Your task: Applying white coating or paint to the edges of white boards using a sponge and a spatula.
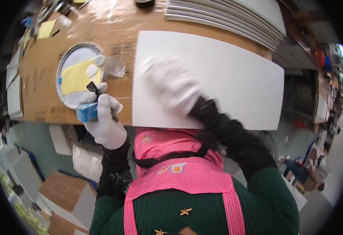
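A large white panel (pixel 234 90) lies flat on the cardboard-covered table in front of me. My right hand (pixel 173 84), in a white glove, is over its left part. Motion smears that hand, so its fingers and any white cloth under them cannot be made out. My left hand (pixel 105 121), also white-gloved, is closed at the table's near edge, left of the panel. It grips a small blue block (pixel 87 112); a thin black piece (pixel 93 88) sticks up by its fingertips. Just beyond it is a round white lid (pixel 60 88) bearing a yellow cloth (pixel 75 74).
Several stacked white panels (pixel 222 19) lie at the far right of the table. A clear plastic cup (pixel 116 67) is beside the lid. A black roll (pixel 144 3) sits at the far edge. Cardboard boxes (pixel 65 190) stand on the floor at lower left.
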A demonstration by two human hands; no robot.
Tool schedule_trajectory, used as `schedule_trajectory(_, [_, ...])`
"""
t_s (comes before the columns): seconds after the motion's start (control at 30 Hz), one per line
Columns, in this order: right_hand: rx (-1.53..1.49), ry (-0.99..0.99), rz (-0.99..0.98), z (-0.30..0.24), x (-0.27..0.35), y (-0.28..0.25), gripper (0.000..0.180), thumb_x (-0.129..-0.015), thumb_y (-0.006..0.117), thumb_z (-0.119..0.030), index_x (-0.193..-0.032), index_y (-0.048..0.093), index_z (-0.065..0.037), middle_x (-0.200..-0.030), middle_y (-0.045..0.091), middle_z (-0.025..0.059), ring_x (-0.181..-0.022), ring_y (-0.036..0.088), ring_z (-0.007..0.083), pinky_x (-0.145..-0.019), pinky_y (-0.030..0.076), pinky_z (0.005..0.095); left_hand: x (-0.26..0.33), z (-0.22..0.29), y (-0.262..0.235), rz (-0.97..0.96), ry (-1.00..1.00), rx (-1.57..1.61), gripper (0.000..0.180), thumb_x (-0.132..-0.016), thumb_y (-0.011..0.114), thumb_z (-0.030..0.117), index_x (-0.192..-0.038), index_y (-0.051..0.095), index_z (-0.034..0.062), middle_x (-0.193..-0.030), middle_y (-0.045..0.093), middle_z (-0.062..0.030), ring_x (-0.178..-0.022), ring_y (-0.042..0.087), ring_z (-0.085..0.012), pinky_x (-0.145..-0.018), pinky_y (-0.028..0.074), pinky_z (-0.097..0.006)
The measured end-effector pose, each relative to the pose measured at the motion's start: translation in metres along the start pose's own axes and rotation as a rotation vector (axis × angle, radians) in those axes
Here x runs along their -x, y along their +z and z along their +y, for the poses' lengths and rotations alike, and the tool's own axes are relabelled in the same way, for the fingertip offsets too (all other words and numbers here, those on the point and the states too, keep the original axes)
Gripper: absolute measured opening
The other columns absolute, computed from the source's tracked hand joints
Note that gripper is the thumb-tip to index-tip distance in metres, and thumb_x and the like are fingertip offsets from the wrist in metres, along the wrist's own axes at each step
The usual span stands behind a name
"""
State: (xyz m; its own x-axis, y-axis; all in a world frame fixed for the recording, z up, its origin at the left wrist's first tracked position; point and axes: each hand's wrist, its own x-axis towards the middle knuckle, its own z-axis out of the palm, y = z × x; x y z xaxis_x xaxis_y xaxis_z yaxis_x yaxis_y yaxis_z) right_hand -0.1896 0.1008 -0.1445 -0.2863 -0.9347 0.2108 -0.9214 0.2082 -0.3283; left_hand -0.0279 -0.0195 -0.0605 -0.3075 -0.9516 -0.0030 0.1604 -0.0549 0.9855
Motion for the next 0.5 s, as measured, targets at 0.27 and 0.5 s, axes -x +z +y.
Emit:
schedule_trajectory(0.27, [0.365,0.236,0.123,0.142,0.171,-0.017,0.062,-0.088,0.056,-0.022,-0.147,0.041,-0.012,-0.118,0.066,0.0141,-0.097,0.064,0.0189,-0.082,0.056,0.0345,0.02,-0.06,0.029,-0.259,-0.097,-0.107,0.025,-0.091,0.06,-0.001,-0.113,0.05,0.0039,-0.105,0.066,-0.0173,-0.05,0.05,-0.0096,-0.045,0.039,-0.023])
schedule_trajectory(0.5, [0.01,1.392,0.857,0.246,0.414,-0.165,0.026,-0.097,0.055,-0.015,-0.116,0.068,-0.002,-0.114,0.071,0.009,-0.107,0.065,0.0159,-0.094,0.05,0.0277,0.022,-0.089,0.023,-0.333,-0.108,-0.188,0.025,-0.091,0.058,-0.004,-0.111,0.048,0.0074,-0.102,0.067,-0.0157,-0.051,0.05,-0.0085,-0.046,0.041,-0.024])
